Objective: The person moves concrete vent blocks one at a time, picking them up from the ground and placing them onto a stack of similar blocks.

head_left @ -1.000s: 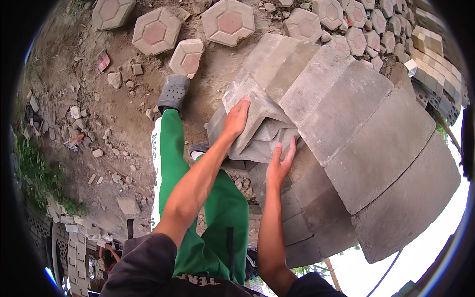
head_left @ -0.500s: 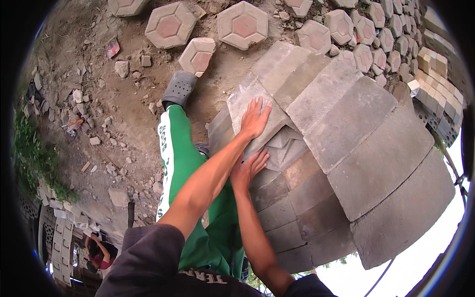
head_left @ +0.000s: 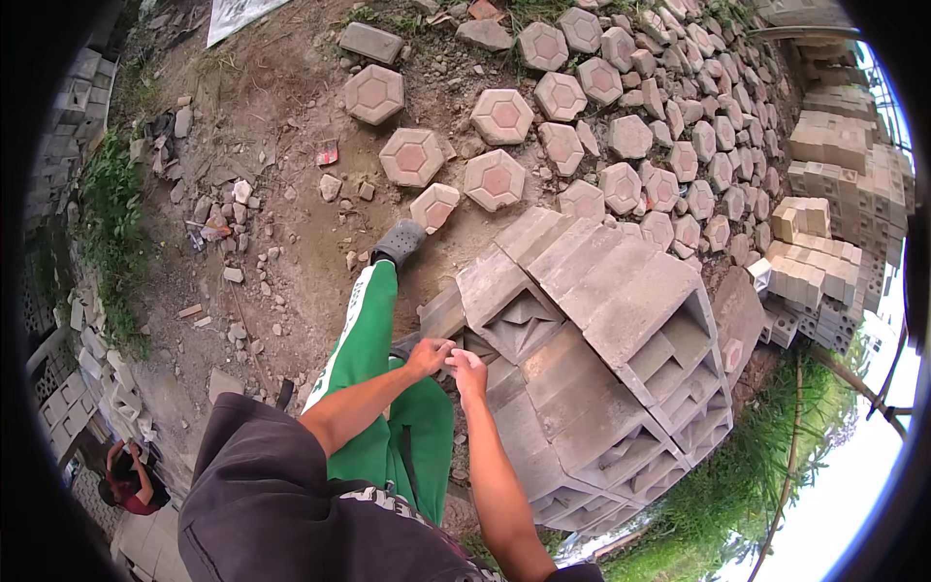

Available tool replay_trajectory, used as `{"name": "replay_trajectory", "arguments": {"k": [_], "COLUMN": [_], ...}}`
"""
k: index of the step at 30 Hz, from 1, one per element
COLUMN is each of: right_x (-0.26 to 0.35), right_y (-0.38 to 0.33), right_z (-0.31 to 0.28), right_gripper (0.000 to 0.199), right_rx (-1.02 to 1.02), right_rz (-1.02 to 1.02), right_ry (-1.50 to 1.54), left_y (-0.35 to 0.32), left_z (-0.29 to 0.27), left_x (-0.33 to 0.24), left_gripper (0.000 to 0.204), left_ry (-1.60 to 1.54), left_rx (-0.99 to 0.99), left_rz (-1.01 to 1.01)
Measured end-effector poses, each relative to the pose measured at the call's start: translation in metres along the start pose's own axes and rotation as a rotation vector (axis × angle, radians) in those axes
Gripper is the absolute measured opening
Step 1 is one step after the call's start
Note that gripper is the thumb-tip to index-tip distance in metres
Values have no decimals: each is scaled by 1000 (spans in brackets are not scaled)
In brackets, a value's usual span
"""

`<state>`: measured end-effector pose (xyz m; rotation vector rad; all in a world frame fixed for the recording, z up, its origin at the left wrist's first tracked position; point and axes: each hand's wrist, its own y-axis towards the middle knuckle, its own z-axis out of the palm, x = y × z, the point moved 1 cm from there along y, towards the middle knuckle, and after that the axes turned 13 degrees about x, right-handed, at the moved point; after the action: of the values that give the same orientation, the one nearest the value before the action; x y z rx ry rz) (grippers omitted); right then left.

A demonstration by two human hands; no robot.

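My left hand (head_left: 429, 357) and my right hand (head_left: 469, 372) are close together in front of my green trousers, fingertips meeting or nearly so. The fingers of both are curled; whether anything small is between them I cannot make out. Just beyond and right of them is a stack of grey concrete vent blocks (head_left: 621, 291). Its sides show angular, recessed patterns. The nearest block (head_left: 497, 286), at the stack's left end, has a star-like recess facing me. Neither hand appears to rest on it.
Hexagonal pavers (head_left: 495, 179) with reddish centres lie scattered across the ground ahead and right. More block stacks (head_left: 815, 262) stand at far right. Rubble (head_left: 233, 218) litters the dirt at left. My clog (head_left: 399, 242) is beside a broken paver (head_left: 434, 208). Another person (head_left: 134, 482) is at lower left.
Both hands have left the block they were pressed flat against. They have drawn back toward my body and come together, fingers curling. The view has shifted, showing more ground and the stack's patterned sides.
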<state>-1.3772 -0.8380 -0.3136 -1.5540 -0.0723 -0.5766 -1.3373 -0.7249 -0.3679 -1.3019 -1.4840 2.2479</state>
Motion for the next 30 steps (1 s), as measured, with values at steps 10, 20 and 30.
{"name": "replay_trajectory", "arguments": {"k": [10, 20, 30], "right_x": [-25, -19, 7], "right_y": [-143, -262, -268], "right_z": [69, 74, 180], "right_gripper": [20, 47, 22], "right_rx": [146, 212, 328], "right_rz": [-504, -503, -862], "right_ry": [184, -19, -283], "left_y": [-197, -349, -377], "left_z": [-7, 0, -50], "left_x": [-35, -71, -34], "left_gripper": [23, 42, 37], "left_ry": [-55, 307, -196], "left_rx": [-293, -469, -530], "left_rz": [355, 368, 656]}}
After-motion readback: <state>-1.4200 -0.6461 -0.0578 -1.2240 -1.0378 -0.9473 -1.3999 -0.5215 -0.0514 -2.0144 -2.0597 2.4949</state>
